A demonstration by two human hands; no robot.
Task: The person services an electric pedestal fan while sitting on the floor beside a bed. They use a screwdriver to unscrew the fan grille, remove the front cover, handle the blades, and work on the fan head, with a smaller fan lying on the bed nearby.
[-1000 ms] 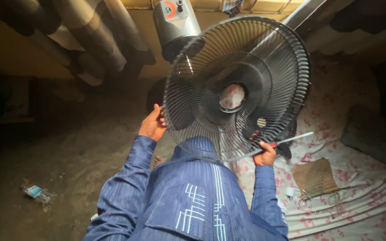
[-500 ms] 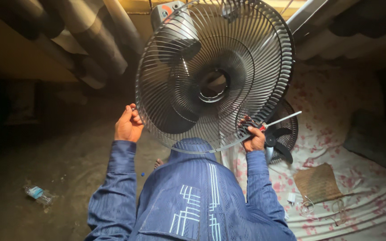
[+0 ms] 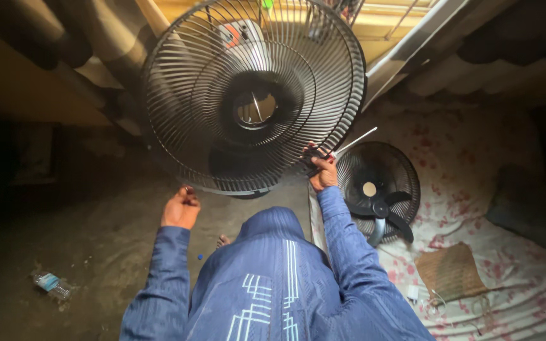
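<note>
The round wire fan guard is already off the fan and held up in the air, well above the floral mattress, where the fan body with its black blades lies uncovered, blades not yet removed. The right hand has its fingers clamped on the guard's lower rim together with a thin screwdriver; the left hand hangs just below the rim, fingers curled together, holding nothing that I can make out

Place: a plain room in a home, used for sleeping.
Bedding: a mattress under a floral sheet lies on the floor.
Floor: bare, dusty concrete floor with a plastic bottle on it.
Light: dim; a barred window glows above.
</note>
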